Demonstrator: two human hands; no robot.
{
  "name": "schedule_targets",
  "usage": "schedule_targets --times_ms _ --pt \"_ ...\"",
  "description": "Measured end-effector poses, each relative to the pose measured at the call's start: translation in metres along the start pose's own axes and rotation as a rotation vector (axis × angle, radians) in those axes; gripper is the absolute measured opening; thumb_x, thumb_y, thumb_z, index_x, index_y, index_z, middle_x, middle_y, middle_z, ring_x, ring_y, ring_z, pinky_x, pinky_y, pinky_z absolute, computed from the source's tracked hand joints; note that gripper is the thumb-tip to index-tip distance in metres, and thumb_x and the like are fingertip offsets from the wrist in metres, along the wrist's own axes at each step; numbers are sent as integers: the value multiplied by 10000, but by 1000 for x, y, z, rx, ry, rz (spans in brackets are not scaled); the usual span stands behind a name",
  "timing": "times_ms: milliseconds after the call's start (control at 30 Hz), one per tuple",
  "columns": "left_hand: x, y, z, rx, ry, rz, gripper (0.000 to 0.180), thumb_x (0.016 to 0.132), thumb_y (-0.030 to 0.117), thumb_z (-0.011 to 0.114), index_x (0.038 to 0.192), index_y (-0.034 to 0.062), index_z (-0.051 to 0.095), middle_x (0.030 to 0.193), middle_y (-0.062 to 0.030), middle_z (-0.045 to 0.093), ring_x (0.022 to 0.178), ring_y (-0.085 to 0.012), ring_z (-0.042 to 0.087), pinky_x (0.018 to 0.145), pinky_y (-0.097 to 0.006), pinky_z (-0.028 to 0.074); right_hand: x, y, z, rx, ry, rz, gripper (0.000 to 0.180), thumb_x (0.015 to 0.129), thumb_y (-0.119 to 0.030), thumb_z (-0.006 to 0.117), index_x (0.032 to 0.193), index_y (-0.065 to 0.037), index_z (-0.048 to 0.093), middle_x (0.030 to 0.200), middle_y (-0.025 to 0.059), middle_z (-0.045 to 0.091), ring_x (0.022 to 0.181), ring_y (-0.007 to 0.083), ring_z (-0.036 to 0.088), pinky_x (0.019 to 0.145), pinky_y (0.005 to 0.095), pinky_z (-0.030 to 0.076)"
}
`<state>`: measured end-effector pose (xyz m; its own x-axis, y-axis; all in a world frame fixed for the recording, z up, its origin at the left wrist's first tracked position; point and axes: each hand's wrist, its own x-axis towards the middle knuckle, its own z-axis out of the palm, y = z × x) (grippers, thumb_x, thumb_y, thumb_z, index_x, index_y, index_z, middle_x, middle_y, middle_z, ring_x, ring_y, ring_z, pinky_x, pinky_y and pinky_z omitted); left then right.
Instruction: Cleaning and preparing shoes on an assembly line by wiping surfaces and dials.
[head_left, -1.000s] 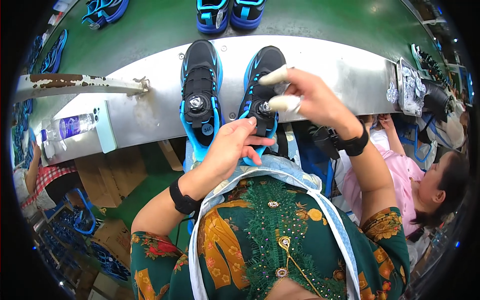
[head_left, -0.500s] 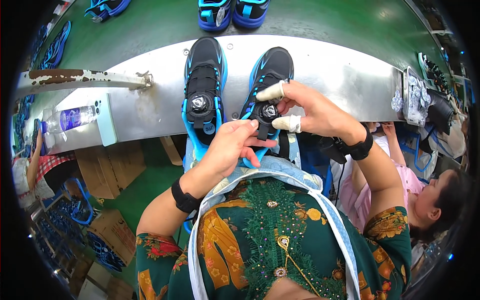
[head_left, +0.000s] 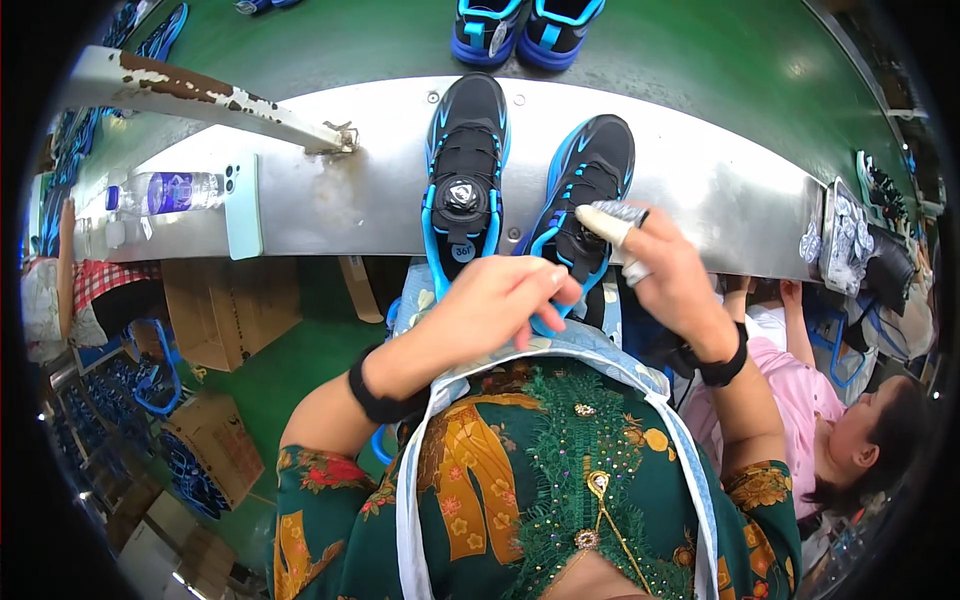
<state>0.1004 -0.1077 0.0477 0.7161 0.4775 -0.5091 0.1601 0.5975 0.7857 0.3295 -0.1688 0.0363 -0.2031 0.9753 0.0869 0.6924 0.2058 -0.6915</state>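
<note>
Ahead of you spreads a green work surface (head_left: 720,50), with a curved metal ledge (head_left: 740,180) along its near side. Your green floral top (head_left: 470,490) fills the lower middle. To your right sits a person in pink (head_left: 775,390); to your left, a cardboard box (head_left: 225,310) stands below ledge height.

Two black-and-blue shoes lie on the ledge in front of you, toes pointing away and heels reaching past its near edge: the left shoe (head_left: 468,125) is nearly straight, the right shoe (head_left: 605,160) slants. Your right hand (head_left: 678,275) has its fingers bent over the right shoe's lacing; you can't tell from here whether they close on anything. Your left hand (head_left: 495,305) is half curled at that shoe's heel, its grip hidden.

Another pair of shoes (head_left: 525,35) stands just beyond the ledge. At your far right is a tray (head_left: 848,240) of silvery pieces; at your left, a clear bottle (head_left: 185,192) lies just beside a pale green phone (head_left: 242,210). A round dial (head_left: 461,196) tops the left shoe's tongue. Pale finger covers (head_left: 605,225) sheathe tips of your right hand.
</note>
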Motion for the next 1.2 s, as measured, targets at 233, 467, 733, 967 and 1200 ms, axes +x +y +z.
schedule_targets --times_ms 233,467,733,967,1200 --pt "16 -13 -39 949 846 698 306 743 91 764 1015 26 638 935 -91 550 894 -245 590 819 -328 469 91 3 -1 -70 -204 -32 390 853 -96 645 1242 -110 617 863 187 571 812 378 578 715 418 465" --pt "21 -7 -61 407 546 550 294 748 32 731 1038 49 690 947 -37 571 920 -156 567 863 -282 440 142 2 22 -75 -373 -33 402 867 -129 651 1267 -134 615 943 191 584 888 370 580 779 416 462" --pt "36 33 -120 348 -328 273 426 839 55 610 1264 54 595 1200 -93 626 1128 -205 557 959 -329 434 147 -1 21 -106 -425 -30 355 852 -127 662 1207 -123 653 944 187 605 905 365 593 776 406 470" --pt "-35 -18 -80 -149 256 -7 288 999 205 479 1120 -39 574 1101 -170 624 821 -186 672 466 -240 467 128 -37 14 232 -420 82 312 850 -202 717 1145 -111 673 872 75 635 790 162 614 700 288 487" --pt "-13 -41 -53 -609 230 126 282 1002 180 465 1121 -62 547 1060 -149 652 930 -264 694 429 -235 475 130 -37 46 250 -436 8 307 748 -134 747 1040 -88 666 843 106 531 712 214 572 671 327 482"
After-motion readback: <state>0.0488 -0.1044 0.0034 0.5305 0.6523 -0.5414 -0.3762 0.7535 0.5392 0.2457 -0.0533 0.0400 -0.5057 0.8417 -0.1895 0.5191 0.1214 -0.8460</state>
